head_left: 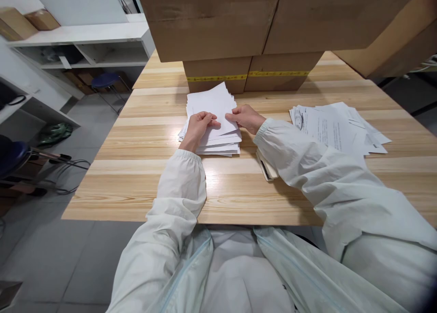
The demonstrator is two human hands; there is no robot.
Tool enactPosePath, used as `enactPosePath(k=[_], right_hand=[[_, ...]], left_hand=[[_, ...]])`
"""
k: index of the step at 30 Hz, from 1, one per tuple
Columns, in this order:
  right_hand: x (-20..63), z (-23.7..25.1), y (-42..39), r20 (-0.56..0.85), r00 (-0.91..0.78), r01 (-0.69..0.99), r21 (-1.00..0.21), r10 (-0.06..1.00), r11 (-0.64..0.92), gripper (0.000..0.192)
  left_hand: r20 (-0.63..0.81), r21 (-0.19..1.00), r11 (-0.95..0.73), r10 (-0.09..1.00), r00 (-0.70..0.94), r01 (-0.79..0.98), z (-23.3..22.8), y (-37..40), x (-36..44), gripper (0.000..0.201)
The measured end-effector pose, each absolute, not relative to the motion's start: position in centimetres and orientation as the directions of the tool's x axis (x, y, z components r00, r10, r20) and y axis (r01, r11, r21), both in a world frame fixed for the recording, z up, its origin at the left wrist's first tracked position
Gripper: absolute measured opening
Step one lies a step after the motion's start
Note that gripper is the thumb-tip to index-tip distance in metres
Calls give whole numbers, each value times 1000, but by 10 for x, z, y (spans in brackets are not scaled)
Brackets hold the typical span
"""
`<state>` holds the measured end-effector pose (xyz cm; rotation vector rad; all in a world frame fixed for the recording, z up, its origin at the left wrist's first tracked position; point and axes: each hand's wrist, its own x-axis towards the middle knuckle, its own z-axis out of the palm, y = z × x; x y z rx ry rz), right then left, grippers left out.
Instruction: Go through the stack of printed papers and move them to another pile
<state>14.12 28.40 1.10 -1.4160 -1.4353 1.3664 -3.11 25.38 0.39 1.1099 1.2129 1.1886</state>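
Observation:
A stack of white folded paper sheets (218,142) lies on the wooden table (143,176) in front of me. My left hand (198,127) grips the left edge of the top white sheet (215,104), thumb on top. My right hand (245,117) pinches the same sheet at its right edge. The sheet is lifted slightly and tilted above the stack. Both arms are in white sleeves.
Printed papers (336,127) lie spread at the right. A small flat object (266,167) peeks out beneath my right forearm. Cardboard boxes (246,74) stand at the table's back, larger ones (218,17) on top. White shelves (85,39) and blue stools (105,80) stand left.

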Motion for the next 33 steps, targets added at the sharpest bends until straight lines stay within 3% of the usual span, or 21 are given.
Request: enactPosePath(k=[3, 7, 11, 13, 15, 17, 19, 22, 25, 28, 30, 31, 33], right_hand=[[140, 11, 280, -102, -150, 262, -963, 983, -60, 35], [148, 33, 268, 110, -102, 255, -958, 989, 133, 34], [167, 69, 244, 272, -84, 132, -951, 959, 281, 27], [179, 81, 221, 311, -97, 82, -944, 945, 319, 24], [190, 83, 193, 303, -129, 40, -950, 944, 310, 22], [199, 74, 161, 239, -183, 23, -969, 954, 247, 24], [205, 54, 130, 144, -238, 30, -987, 961, 155, 27], [207, 18, 91, 26, -309, 58, -997, 951, 46, 29], [204, -6, 67, 9, -306, 18, -1000, 952, 15, 27], [202, -8, 56, 86, -167, -91, -993, 982, 71, 55], [203, -2, 54, 152, -61, -75, -986, 987, 147, 69], [203, 1, 54, 189, -24, -34, -982, 982, 188, 66], [204, 2, 56, 278, 17, 60, -959, 960, 276, 43]], left_hand=[[-79, 992, 70, 994, -78, -105, 6, 254, -33, 14], [13, 990, -65, 927, -375, -129, 8, 254, -50, 11], [91, 974, -186, 851, -517, -133, 16, 236, -71, 28], [-14, 948, -121, 909, -417, -295, 21, 211, -72, 36], [-147, 878, 63, 979, -142, -475, 25, 178, -67, 49], [-184, 790, 215, 976, 113, -575, 27, 144, -57, 63], [-184, 732, 269, 963, 198, -626, 24, 117, -50, 64], [-207, 769, 234, 972, 115, -595, 16, 94, -45, 51], [-141, 885, 127, 990, 1, -448, 13, 83, -43, 42], [41, 957, -49, 999, -36, -285, 23, 73, -38, 31], [169, 967, -171, 985, -23, -188, 35, 66, -31, 25], [221, 964, -219, 975, -5, -152, 40, 64, -28, 22], [276, 956, -271, 961, 28, -108, 47, 61, -20, 22]])
